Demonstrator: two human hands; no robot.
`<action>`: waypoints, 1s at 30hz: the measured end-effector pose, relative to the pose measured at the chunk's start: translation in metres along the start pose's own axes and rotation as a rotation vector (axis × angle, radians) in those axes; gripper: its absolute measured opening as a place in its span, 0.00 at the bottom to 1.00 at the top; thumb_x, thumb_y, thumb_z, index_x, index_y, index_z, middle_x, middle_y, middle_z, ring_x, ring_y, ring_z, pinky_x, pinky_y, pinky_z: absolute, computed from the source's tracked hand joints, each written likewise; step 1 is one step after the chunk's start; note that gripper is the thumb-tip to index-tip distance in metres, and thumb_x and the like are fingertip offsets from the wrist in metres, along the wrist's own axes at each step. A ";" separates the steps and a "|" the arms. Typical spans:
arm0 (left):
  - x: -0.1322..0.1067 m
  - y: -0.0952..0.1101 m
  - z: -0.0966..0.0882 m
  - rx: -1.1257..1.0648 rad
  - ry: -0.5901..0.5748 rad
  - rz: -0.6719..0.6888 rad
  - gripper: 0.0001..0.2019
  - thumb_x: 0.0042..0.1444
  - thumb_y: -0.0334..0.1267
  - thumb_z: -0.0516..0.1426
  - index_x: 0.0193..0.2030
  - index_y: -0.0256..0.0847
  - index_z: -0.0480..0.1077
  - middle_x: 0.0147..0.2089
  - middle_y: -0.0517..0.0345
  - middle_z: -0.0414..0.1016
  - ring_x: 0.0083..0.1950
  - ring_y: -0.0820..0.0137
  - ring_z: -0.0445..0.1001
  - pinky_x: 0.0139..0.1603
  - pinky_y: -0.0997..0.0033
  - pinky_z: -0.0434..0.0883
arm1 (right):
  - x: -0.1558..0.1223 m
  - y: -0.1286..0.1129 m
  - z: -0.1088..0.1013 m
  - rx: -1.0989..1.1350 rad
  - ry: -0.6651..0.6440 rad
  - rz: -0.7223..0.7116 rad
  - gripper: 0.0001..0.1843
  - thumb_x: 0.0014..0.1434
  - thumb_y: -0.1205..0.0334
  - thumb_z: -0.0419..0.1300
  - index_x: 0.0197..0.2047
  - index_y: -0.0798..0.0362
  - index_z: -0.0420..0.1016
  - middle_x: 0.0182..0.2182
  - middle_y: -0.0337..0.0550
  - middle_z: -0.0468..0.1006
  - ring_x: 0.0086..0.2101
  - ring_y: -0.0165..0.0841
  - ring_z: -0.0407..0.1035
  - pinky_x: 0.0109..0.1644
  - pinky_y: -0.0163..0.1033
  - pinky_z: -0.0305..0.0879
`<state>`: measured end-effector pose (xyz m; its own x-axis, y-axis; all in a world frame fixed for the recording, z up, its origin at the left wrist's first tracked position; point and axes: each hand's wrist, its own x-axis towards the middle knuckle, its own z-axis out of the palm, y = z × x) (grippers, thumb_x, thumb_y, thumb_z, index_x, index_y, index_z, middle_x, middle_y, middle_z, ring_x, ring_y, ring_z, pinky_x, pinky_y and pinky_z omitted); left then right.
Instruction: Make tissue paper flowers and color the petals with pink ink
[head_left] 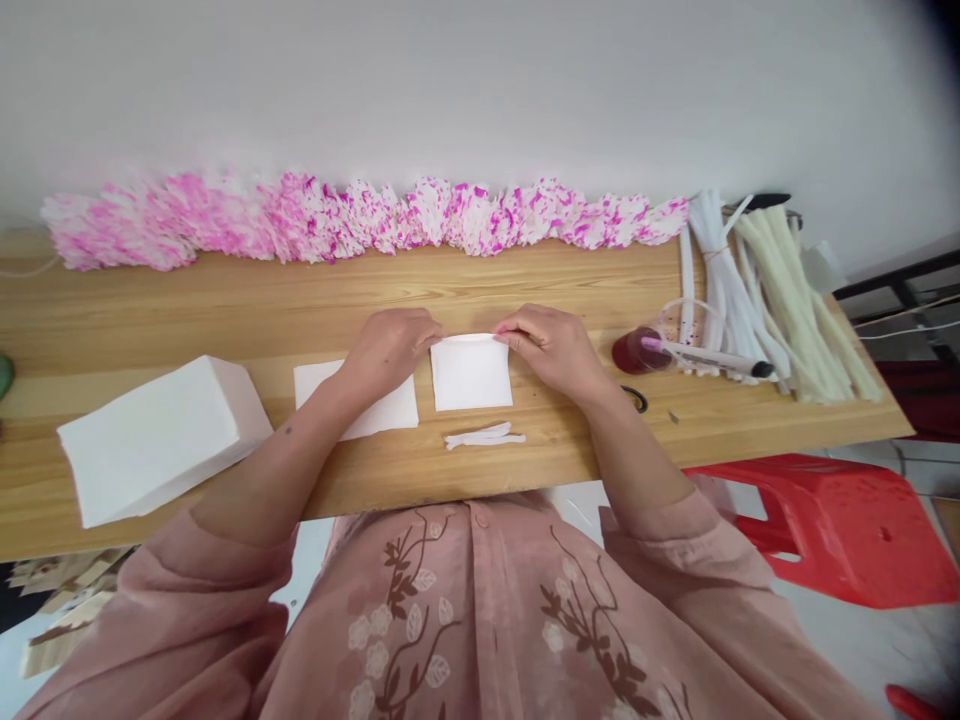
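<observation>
A white paper sheet [472,378], its far edge folded over, lies on the wooden table in front of me. My left hand [394,345] pinches the far left corner of that sheet. At the far right corner, my right hand [541,342] pinches the same fold between thumb and fingers. Under my left forearm is another flat white paper sheet [390,410], partly covered. Just nearer to me than the folded sheet lie a few thin white strips [485,436].
A thick white paper stack [161,435] sits at the left. Pink-and-white ruffled paper flowers [375,218] line the wall. To the right are a jar of dark red liquid [637,350], a marker-like pen [720,360], bundled white strips [724,270] and a red stool [847,530].
</observation>
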<state>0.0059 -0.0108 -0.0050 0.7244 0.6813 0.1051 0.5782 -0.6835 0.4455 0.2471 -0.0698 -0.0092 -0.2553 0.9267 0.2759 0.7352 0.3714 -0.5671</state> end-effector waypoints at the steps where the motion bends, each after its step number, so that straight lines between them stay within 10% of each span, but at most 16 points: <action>1: 0.000 0.000 0.000 0.004 -0.003 -0.001 0.15 0.64 0.34 0.49 0.35 0.37 0.76 0.36 0.52 0.78 0.36 0.66 0.73 0.37 0.68 0.65 | 0.000 0.001 0.001 0.004 0.006 -0.006 0.10 0.64 0.59 0.57 0.36 0.51 0.78 0.32 0.41 0.79 0.33 0.33 0.71 0.39 0.38 0.63; 13: 0.005 -0.004 0.004 0.273 0.237 0.197 0.14 0.63 0.33 0.50 0.32 0.39 0.75 0.36 0.50 0.77 0.39 0.63 0.70 0.40 0.62 0.63 | 0.005 0.009 0.006 -0.221 0.100 -0.193 0.16 0.68 0.57 0.51 0.37 0.53 0.78 0.36 0.46 0.79 0.39 0.37 0.66 0.45 0.41 0.60; 30: 0.001 -0.015 0.015 0.432 0.132 0.244 0.12 0.63 0.32 0.50 0.31 0.38 0.71 0.33 0.51 0.73 0.37 0.62 0.69 0.36 0.62 0.60 | 0.000 0.000 0.013 -0.555 -0.023 -0.205 0.16 0.68 0.58 0.51 0.35 0.54 0.77 0.33 0.46 0.78 0.37 0.36 0.64 0.40 0.41 0.50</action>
<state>0.0030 -0.0038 -0.0249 0.8204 0.4963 0.2838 0.5204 -0.8538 -0.0113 0.2390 -0.0687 -0.0188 -0.4357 0.8425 0.3167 0.8864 0.4628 -0.0117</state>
